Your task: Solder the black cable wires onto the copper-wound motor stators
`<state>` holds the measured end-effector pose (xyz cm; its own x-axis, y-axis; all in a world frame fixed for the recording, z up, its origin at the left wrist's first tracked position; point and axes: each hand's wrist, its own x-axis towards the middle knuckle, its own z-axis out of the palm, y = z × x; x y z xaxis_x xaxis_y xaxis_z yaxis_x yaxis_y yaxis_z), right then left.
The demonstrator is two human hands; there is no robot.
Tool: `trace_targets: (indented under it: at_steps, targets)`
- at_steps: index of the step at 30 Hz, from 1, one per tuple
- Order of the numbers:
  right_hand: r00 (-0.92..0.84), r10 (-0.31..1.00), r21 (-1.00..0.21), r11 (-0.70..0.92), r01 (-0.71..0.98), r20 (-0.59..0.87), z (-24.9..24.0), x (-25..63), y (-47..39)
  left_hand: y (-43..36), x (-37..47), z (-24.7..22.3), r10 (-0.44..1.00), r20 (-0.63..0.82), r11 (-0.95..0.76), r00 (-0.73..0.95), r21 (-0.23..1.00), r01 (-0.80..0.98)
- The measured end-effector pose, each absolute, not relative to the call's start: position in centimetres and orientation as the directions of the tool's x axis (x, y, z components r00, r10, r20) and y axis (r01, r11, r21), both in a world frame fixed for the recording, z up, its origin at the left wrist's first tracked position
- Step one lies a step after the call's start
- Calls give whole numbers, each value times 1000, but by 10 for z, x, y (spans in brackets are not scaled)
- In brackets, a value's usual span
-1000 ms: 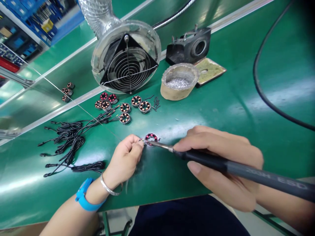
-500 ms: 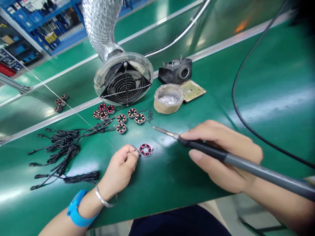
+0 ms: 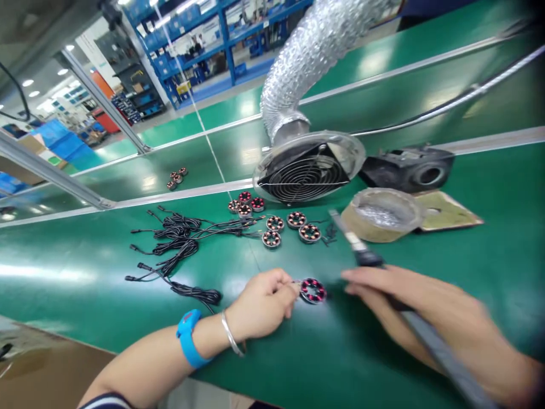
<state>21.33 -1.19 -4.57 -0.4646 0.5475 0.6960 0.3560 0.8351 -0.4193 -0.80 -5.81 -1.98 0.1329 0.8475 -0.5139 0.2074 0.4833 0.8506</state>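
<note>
My left hand (image 3: 266, 301) is closed in a pinch on the thin wire ends of a black cable, right beside a small motor stator (image 3: 313, 291). That stator is a ring with red windings, lying by my fingertips. My right hand (image 3: 434, 307) grips a soldering iron (image 3: 369, 257) like a pen, blurred by motion. The iron's tip points up and away, near the round tub (image 3: 383, 233) of silvery shavings. Between the hands and the fan lie several more stators (image 3: 309, 233) with copper or red windings, and small black tube pieces (image 3: 330, 233).
Coiled black cables (image 3: 179, 244) lie on the left of the green bench. A fume extractor fan (image 3: 304, 176) with a foil duct (image 3: 310, 62) stands at the back. Right of it are a black iron holder (image 3: 413, 170) and a yellowish plate (image 3: 447, 210).
The view has swung left, shifting everything rightward. My right hand has tilted the soldering iron's tip upward, closer to the tub. My left hand keeps its pinch beside the stator.
</note>
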Motion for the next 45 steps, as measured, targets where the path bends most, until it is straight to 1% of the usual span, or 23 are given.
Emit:
trace_targets:
  at_steps: [1, 3, 7, 9, 13, 15, 17, 21, 25, 29, 33, 36, 38, 43, 45]
  targets:
    - [-507, 510, -411, 860, 301, 695, -39, 200, -13, -58, -9, -18, 841, -522, 496, 143, 850, 178]
    - [-571, 502, -453, 858, 240, 649, -29, 178, -11, -56, -11, -15, 823, -542, 526, 171, 840, 135]
    - [-552, 537, -538, 824, 179, 638, -33, 159, -7, -49, -19, -7, 820, -547, 538, 169, 837, 97]
    - [-538, 555, -570, 806, 159, 634, -39, 159, -8, -46, -23, -5, 820, -549, 531, 162, 835, 141]
    - [-538, 586, -617, 773, 147, 606, -45, 163, -11, -43, -28, -3, 799, -582, 516, 149, 792, 326]
    - [-534, 593, -625, 767, 146, 603, -45, 163, -12, -43, -28, -2, 805, -581, 509, 123, 782, 361]
    - [-531, 593, -628, 766, 139, 605, -44, 164, -13, -44, -27, -3, 830, -546, 475, 115, 799, 368]
    - [-541, 595, -656, 748, 101, 595, -42, 168, -15, -48, -26, -3, 885, -439, 353, 154, 849, 393]
    - [-562, 624, -712, 697, 86, 543, -41, 173, -14, -50, -25, -3, 893, -415, 288, 172, 822, 491]
    - [-582, 623, -717, 690, 94, 523, -39, 169, -13, -53, -24, -5, 906, -380, 234, 187, 817, 528]
    - [-605, 613, -721, 687, 90, 508, -40, 164, -13, -58, -23, 0, 952, -257, 103, 166, 780, 617]
    - [-605, 631, -734, 670, 108, 486, -41, 164, -13, -64, -20, 11, 958, -199, 6, 205, 731, 682]
    - [-595, 641, -732, 670, 124, 486, -42, 165, -15, -70, -17, 19, 941, -224, -26, 252, 696, 718]
    - [-557, 644, -705, 695, 140, 524, -42, 161, -20, -89, -8, 35, 879, -356, -53, 316, 587, 808]
    - [-557, 631, -690, 711, 138, 539, -43, 161, -20, -89, -10, 38, 856, -376, -91, 354, 564, 821]
